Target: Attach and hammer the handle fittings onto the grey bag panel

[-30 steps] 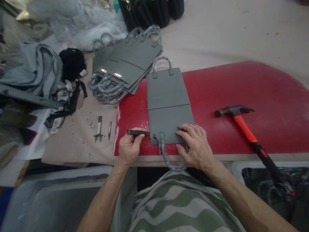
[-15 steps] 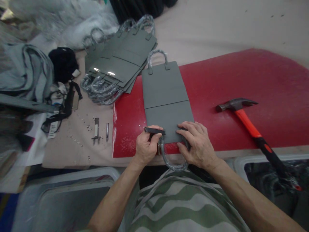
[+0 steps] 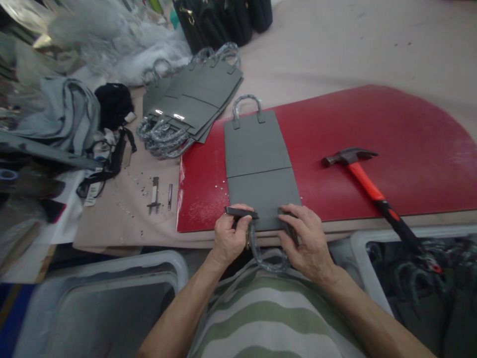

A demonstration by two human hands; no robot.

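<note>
A grey bag panel (image 3: 257, 151) with a seam across it lies on a red mat (image 3: 335, 124). Its far handle (image 3: 246, 97), wrapped in clear plastic, points away from me. The near wrapped handle (image 3: 270, 266) loops over the table's front edge. My left hand (image 3: 231, 236) is closed round a dark, flat bar-like piece (image 3: 238, 213) at the left end of this handle; a bit of brass-coloured metal shows below it. My right hand (image 3: 303, 238) has its thumb and fingers closed about the handle's right end, which they partly hide.
A claw hammer (image 3: 367, 181) lies on the mat, its grip reaching over a bin (image 3: 357, 248) at right. Stacked grey panels (image 3: 197, 94) lie at the back left. A metal tool (image 3: 154, 195) and a small rod (image 3: 170, 197) are on the table. Another bin (image 3: 179, 261) stands front left.
The panel has slid towards me on the mat, so the near handle hangs further past the table edge. Both hands have moved with it. My view has shifted slightly.
</note>
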